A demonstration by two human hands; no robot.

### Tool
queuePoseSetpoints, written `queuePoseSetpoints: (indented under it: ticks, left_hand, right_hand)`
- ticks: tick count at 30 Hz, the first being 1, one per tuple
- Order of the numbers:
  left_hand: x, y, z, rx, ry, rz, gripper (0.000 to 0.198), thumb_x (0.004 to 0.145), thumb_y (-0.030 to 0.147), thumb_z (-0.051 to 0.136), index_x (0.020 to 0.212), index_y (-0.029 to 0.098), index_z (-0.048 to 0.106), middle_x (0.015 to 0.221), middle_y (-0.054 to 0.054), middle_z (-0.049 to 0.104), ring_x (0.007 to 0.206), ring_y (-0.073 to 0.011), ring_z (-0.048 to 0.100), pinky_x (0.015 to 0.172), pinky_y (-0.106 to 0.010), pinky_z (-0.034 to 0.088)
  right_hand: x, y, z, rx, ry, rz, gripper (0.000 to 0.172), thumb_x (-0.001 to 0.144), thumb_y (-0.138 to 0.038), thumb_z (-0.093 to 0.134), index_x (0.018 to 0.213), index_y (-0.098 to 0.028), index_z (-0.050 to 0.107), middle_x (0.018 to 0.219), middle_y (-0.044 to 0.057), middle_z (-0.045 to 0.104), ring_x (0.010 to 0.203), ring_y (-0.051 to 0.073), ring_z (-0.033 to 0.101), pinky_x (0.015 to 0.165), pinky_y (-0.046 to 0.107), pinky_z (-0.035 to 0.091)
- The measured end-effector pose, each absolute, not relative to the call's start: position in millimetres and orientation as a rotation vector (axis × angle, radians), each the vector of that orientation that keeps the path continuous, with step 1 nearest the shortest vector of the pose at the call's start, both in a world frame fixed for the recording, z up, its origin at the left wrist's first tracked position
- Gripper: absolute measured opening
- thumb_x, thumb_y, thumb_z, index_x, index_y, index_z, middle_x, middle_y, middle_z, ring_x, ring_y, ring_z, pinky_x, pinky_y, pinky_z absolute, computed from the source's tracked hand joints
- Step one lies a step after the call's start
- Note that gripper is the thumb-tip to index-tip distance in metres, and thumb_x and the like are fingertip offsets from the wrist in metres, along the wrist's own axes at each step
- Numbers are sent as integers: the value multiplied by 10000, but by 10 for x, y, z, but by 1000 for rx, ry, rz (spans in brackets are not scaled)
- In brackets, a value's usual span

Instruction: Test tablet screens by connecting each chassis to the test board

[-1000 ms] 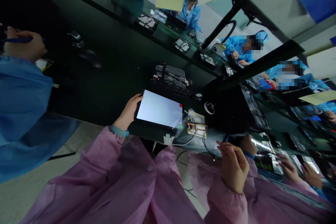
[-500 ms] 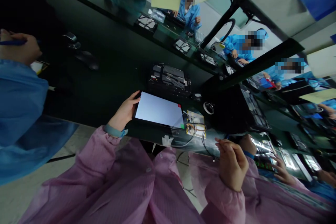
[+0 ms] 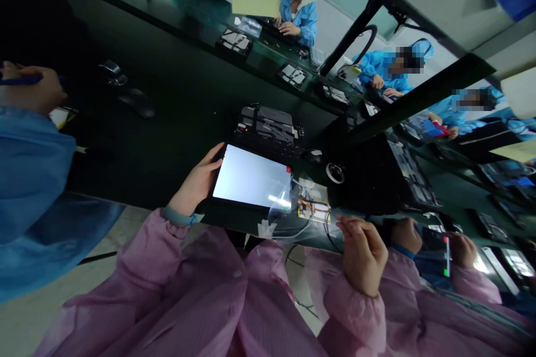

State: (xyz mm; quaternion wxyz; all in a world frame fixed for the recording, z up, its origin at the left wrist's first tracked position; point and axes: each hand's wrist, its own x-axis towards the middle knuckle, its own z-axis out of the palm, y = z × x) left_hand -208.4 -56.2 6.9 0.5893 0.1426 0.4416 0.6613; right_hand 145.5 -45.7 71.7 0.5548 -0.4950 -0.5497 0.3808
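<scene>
My left hand grips the left edge of a tablet-like display panel, thumb at the upper corner. The panel's screen glows plain white, with a red square at the upper right corner and a faint green one below it. A clear, shiny film or bag-like sheet overlaps its lower right corner. My right hand is raised to the right, apart from the panel, fingertips pinched together; what they hold, if anything, is too small to make out. Between them lies a yellow-edged circuit piece with cables.
A stack of opened dark device bodies stands behind the panel. A roll of tape and a black box-like stack are to the right. A mouse lies left. A co-worker's blue sleeve is at left; another person's hand at right.
The clear sheet at the panel's lower right now catches a bright reflection and covers more of the green mark. My right hand has shifted slightly left; my left hand keeps its hold.
</scene>
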Motion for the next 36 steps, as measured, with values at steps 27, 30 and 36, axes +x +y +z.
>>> queuePoseSetpoints:
  ticks: [27, 30, 36]
  left_hand:
    - [-2076, -528, -6, 363, 1126, 1503, 729, 712, 219, 574, 1422, 260, 413, 1209, -56, 648, 1018, -263, 622, 850, -362, 491]
    - [-2075, -525, 22, 340, 1109, 1512, 693, 742, 248, 548, 1422, 251, 412, 1241, -54, 634, 1062, -268, 607, 897, -382, 476]
    - [-2058, -506, -1, 265, 1040, 1540, 599, 808, 350, 564, 1389, 258, 448, 1274, -52, 617, 1125, -264, 585, 948, -383, 459]
  right_hand:
    - [1161, -173, 519, -1130, -1405, 1001, 90, 825, -270, 638, 779, -193, 641, 850, 43, 633, 875, 224, 655, 761, 380, 524]
    - [1127, -147, 538, -1105, -1423, 1015, 81, 839, -257, 626, 786, -197, 640, 861, 44, 637, 889, 226, 658, 775, 385, 534]
    - [494, 24, 322, -1003, -1772, 1070, 355, 978, -301, 373, 1304, -264, 511, 1309, 126, 563, 1058, 258, 646, 846, 452, 542]
